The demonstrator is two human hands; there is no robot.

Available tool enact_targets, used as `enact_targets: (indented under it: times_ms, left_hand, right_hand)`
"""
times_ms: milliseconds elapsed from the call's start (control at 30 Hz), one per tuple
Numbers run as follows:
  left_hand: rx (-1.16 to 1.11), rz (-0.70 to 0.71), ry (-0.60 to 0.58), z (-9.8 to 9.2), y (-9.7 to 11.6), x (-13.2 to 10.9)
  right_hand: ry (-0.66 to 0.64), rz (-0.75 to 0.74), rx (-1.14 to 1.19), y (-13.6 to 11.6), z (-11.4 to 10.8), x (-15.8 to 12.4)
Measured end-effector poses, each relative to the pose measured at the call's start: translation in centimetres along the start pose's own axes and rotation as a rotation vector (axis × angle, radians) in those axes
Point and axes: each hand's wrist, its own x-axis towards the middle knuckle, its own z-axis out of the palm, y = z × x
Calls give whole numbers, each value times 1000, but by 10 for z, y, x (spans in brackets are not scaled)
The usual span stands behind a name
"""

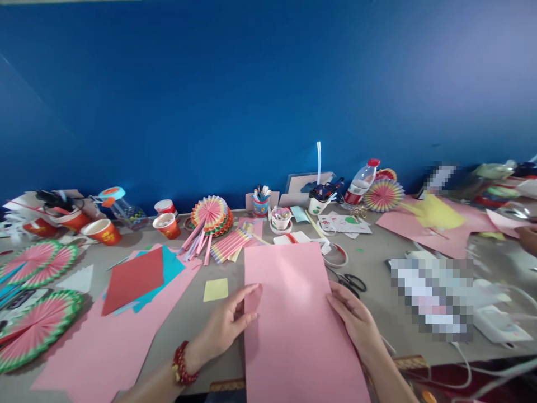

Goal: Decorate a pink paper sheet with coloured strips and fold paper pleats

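Observation:
A long sheet of pink paper stands in front of me, its near end running out of the bottom of the view. At its left edge my left hand, with a red beaded bracelet on the wrist, grips the sheet between thumb and fingers. The fingers of my right hand close on the opposite edge, with the thumb hidden. Just beyond the right hand lie black-handled scissors, partly covered by the paper. Near my left fingers is a small yellow note.
Red and blue paper lies on more pink paper at left, beside folded paper fans. Paper cups, a paper rosette and a bottle line the blue wall. Another person's hand shows at right, near a power strip.

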Motion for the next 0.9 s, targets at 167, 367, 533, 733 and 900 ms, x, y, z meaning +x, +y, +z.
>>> enact_targets:
  times_ms: [167, 367, 533, 733, 900]
  left_hand:
    - [26, -30, 4, -3, 5, 12]
    - [41, -106, -64, -6, 8, 7]
    - [-144, -299, -91, -6, 10, 6]
    - [-238, -281, -57, -7, 6, 5]
    - [-275, -253, -40, -3, 0, 5]
  right_hand:
    - [37, -99, -147, 10, -9, -3]
    - [-161, -547, -510, 25, -40, -24]
    - [-181, -683, -825, 28, -46, -36]
    - [-221, -864, -968, 21, -34, -53]
    - [-425, -897, -982, 16, -29, -60]
